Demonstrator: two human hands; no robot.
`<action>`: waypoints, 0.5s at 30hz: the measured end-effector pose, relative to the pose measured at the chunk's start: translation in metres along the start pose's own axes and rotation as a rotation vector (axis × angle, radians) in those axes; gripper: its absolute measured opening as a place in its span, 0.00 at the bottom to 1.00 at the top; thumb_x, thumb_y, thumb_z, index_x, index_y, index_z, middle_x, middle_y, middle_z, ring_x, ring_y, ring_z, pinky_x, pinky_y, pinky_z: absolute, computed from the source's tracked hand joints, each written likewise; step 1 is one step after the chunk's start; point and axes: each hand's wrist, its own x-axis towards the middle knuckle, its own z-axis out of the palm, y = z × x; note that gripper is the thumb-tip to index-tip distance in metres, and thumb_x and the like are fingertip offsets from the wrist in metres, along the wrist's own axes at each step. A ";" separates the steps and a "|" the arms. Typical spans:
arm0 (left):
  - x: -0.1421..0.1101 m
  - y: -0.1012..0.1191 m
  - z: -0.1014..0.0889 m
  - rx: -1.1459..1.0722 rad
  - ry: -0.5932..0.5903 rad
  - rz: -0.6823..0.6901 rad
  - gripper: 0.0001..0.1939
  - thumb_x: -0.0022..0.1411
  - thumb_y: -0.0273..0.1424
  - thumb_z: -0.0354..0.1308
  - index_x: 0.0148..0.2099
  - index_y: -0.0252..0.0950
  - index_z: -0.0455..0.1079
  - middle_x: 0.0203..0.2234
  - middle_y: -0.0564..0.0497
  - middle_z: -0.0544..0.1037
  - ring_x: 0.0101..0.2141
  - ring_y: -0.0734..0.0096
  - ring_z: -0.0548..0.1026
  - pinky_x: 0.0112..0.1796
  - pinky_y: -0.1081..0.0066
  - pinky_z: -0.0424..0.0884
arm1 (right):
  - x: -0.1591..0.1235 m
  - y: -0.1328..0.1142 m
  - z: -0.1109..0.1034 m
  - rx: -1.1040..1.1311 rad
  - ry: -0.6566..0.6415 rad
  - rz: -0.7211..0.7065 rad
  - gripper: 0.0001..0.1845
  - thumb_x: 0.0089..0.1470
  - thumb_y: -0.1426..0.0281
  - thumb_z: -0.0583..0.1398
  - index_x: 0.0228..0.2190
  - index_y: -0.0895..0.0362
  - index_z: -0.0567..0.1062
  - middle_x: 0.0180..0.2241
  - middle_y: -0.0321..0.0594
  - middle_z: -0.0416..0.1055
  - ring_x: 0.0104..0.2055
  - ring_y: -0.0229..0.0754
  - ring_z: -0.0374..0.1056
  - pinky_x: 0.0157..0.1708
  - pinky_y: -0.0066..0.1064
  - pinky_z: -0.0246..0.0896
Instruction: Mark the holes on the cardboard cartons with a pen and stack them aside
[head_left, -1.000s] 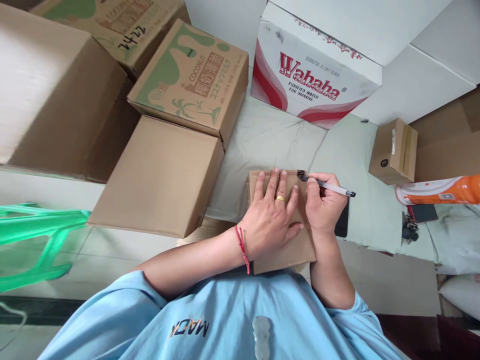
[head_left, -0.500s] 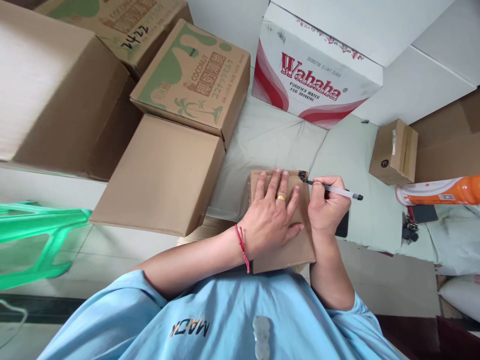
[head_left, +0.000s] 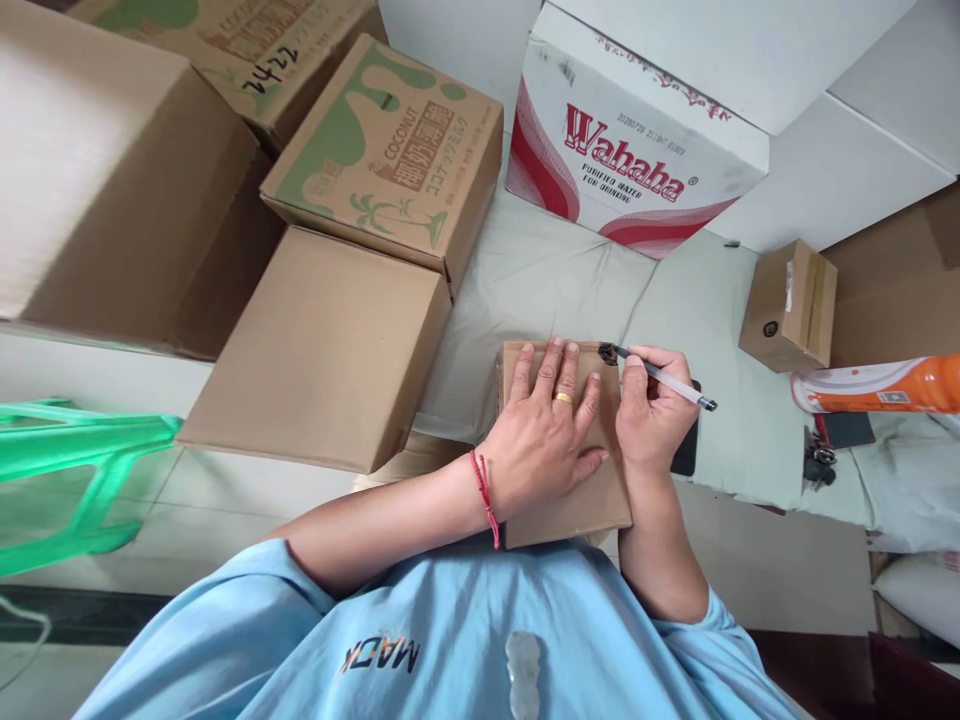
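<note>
A small brown cardboard box [head_left: 570, 510] lies right in front of my body. My left hand [head_left: 544, 430] rests flat on its top with the fingers spread, a gold ring on one finger and a red cord round the wrist. In my right hand [head_left: 656, 415] is a pen [head_left: 675, 385] with a pale barrel and dark ends, pinched near its tip. The tip touches the box's far right corner, at a black inked patch [head_left: 607, 353]. A dark flat object [head_left: 686, 450], partly hidden, lies behind my right hand.
Larger cartons stand left: a plain one [head_left: 322, 340], a coconut-printed one [head_left: 390, 150] and others. A white-and-red Wahaha carton [head_left: 630, 150] stands at the back. Rightward are a small box [head_left: 787, 305], an orange-labelled bottle [head_left: 877, 385] and keys [head_left: 820, 460]. A green stool [head_left: 90, 480] is far left.
The pen has tilted, its rear end swinging slightly down and left, and its tip has shifted a little on the inked corner. My left hand stays put on the box.
</note>
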 end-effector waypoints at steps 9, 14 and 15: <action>-0.001 0.000 0.000 0.003 0.010 -0.008 0.45 0.75 0.53 0.60 0.78 0.25 0.60 0.77 0.17 0.55 0.79 0.23 0.51 0.73 0.23 0.48 | 0.003 -0.001 0.000 -0.084 0.034 -0.017 0.09 0.68 0.62 0.61 0.40 0.53 0.79 0.32 0.36 0.79 0.30 0.39 0.73 0.33 0.33 0.69; 0.000 0.000 -0.001 -0.006 0.002 -0.010 0.45 0.75 0.53 0.60 0.78 0.24 0.60 0.77 0.15 0.53 0.79 0.21 0.50 0.73 0.23 0.48 | 0.003 0.000 0.000 -0.090 0.025 -0.011 0.09 0.67 0.62 0.62 0.39 0.53 0.79 0.32 0.36 0.80 0.30 0.40 0.74 0.33 0.33 0.69; 0.000 0.000 -0.001 -0.005 -0.002 -0.008 0.44 0.75 0.52 0.60 0.78 0.23 0.60 0.77 0.14 0.53 0.79 0.20 0.50 0.72 0.23 0.49 | 0.003 -0.001 0.000 -0.093 0.038 -0.011 0.09 0.67 0.63 0.62 0.39 0.53 0.79 0.32 0.36 0.79 0.30 0.40 0.73 0.33 0.33 0.69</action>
